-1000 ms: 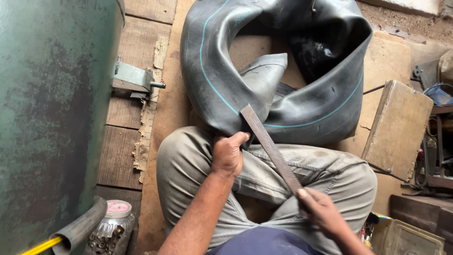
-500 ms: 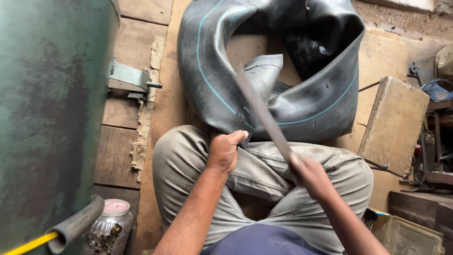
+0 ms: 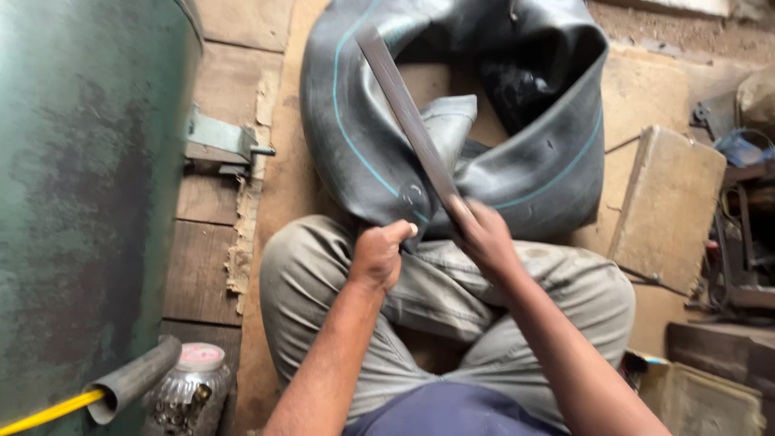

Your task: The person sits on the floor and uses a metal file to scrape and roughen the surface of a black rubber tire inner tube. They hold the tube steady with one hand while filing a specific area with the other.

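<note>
A large black rubber inner tube (image 3: 355,121) with thin teal lines lies folded on the floor in front of my crossed legs. My left hand (image 3: 378,254) pinches the near edge of the tube against my knee. My right hand (image 3: 484,238) grips the lower end of a long flat metal file (image 3: 408,117), which slants up and left across the tube's surface.
A big green metal tank (image 3: 81,202) fills the left side, with a bracket (image 3: 218,137) at its foot. A jar of small metal parts (image 3: 186,396) and a grey hose end (image 3: 133,379) sit at lower left. A wooden block (image 3: 666,206) and tools lie at right.
My right hand has pushed the file forward and up across the tube, from low near my lap to reaching over the tube's far left side. My left hand kept its hold.
</note>
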Motion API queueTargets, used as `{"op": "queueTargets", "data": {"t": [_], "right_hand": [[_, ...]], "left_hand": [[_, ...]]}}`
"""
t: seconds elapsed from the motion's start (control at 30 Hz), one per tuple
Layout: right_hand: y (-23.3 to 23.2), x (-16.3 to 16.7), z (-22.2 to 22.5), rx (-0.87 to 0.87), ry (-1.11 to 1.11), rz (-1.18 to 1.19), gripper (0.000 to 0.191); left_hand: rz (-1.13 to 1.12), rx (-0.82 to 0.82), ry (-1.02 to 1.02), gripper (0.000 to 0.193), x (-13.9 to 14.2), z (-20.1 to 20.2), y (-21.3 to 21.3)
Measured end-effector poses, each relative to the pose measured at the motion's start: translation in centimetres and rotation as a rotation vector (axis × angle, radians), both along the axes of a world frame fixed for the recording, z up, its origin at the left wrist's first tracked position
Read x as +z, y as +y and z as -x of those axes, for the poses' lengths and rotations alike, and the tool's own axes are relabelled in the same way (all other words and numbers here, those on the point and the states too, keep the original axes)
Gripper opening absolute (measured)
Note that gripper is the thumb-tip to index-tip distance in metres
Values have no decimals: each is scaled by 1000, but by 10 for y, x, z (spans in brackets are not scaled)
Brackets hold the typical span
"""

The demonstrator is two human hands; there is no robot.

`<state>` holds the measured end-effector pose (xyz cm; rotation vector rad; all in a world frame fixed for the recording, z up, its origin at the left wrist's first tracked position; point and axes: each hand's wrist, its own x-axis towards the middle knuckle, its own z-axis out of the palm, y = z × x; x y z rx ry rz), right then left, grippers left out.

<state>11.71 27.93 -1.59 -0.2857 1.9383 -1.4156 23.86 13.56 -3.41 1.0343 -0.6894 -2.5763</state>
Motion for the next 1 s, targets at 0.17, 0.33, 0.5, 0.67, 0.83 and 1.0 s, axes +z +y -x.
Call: {"op": "queueTargets", "data": {"t": [0.17,0.33,0.5,0.67,0.83,1.0], "right_hand": [[125,39,-53,165,-95,-312,57],[93,24,-72,101,-81,-283,47],[-16,-5,-16,-44,-109,21,44],[38,18,-8,49,122,-130,42],[133,41,-68,25,-173,-282,41],[70,13,-65,50,-134,-259,52]], "left_hand": [[-86,29,10,5,-8,-2,6],[-54,14,-12,4,-18,-1,11],[-14,11,-14,9,-7,3,-1],[3,15,16,16,4,3,1],[-61,5,46,11,-7,-2,8],[-10,-60,7,8,-21,1,9]]}}
